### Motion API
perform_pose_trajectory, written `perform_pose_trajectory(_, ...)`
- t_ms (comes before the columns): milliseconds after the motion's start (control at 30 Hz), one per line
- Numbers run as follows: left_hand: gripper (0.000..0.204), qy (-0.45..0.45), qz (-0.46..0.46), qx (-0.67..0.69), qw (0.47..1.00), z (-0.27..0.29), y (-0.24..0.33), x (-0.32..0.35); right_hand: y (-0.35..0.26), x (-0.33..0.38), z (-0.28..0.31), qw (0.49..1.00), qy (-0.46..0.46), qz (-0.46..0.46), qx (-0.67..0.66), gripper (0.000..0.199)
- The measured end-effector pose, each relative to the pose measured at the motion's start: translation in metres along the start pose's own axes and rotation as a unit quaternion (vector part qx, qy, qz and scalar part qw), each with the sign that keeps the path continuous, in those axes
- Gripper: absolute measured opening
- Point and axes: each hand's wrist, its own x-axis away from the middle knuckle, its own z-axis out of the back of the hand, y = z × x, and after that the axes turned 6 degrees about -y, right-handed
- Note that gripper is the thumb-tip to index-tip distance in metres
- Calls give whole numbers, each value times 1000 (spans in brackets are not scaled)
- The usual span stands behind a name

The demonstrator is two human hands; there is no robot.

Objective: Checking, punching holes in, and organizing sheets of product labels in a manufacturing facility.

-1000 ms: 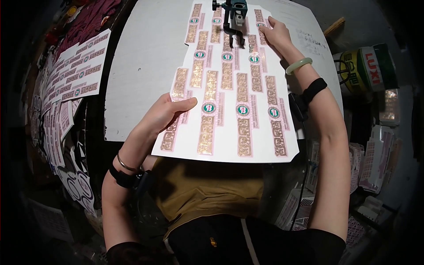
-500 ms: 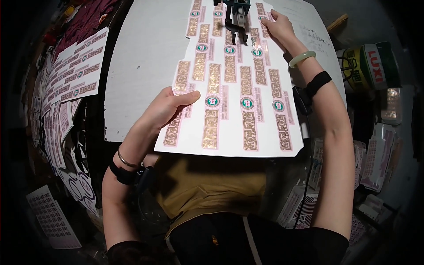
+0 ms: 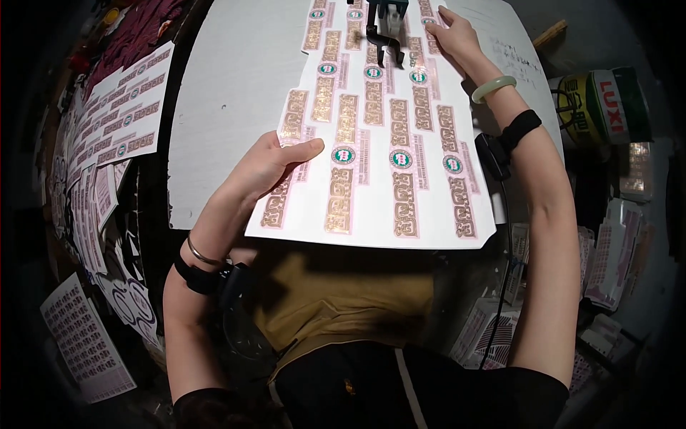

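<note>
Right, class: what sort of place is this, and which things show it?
Probably a small print-finishing workshop: a large printed sheet held over a white worktop, a dark mechanism above it, and similar sheets piled at the left.

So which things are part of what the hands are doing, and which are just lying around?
Being used, it seems:
printed sheet, held by the left hand and right hand
dark machine part over the sheet
white tabletop beneath

Probably just lying around:
patterned sheet, lower left
maroon cloth
green-and-yellow package
wooden stick
</note>
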Motion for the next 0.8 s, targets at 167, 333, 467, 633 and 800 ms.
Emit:
perform_pose_trajectory(167,46,2,3,-23,1000,0,5,-3,-1,13,14,997,-54,-34,-34,48)
perform_pose_trajectory(333,45,-19,44,-99,994,17,35,-14,1,22,24,997,-21,-65,-47,42)
perform_pose_trajectory(467,40,-28,44,-134,990,29,50,-22,-2,17,31,996,8,-66,-53,41)
perform_pose_trajectory(633,45,-23,47,-140,989,28,51,-26,-9,25,31,996,11,-89,-29,40)
perform_pose_trajectory(800,45,-25,47,-176,983,39,46,-26,-9,40,25,995,33,-90,-40,40)
